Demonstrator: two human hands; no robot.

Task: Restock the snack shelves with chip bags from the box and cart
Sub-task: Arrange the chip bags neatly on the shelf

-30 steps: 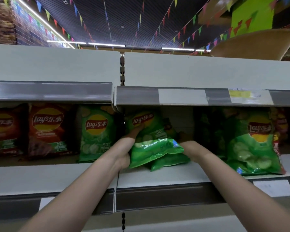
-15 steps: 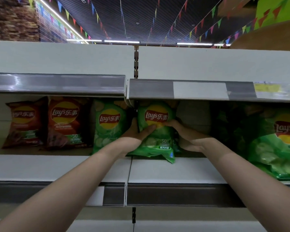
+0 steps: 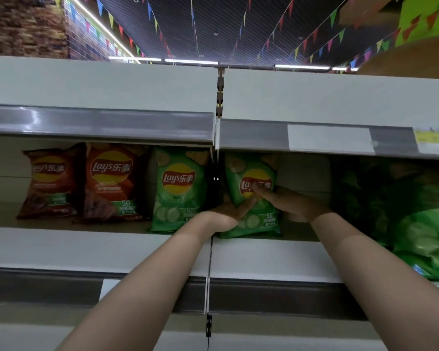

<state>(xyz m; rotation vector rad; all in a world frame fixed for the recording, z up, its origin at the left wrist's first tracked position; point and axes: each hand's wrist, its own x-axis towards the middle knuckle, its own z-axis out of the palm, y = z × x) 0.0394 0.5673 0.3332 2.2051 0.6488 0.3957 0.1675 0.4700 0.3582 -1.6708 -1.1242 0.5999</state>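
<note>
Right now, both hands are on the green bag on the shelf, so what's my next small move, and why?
Probably let go and draw both hands back. The green bag looks upright on the shelf, in line with its neighbour; the left hand and right hand only steady it.

"Lay's乐事", "-50": chip bags (image 3: pixel 178 188).

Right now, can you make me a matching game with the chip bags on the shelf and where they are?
Things:
1. red bags
2. free green bag
3. held green bag
4. big green bag

Places:
A. between both hands
B. far right, at the shelf's front edge
C. far left
D. just left of the left hand

Pairs: 1-C, 2-D, 3-A, 4-B. The right hand has its fingers on the held bag's logo.
</note>
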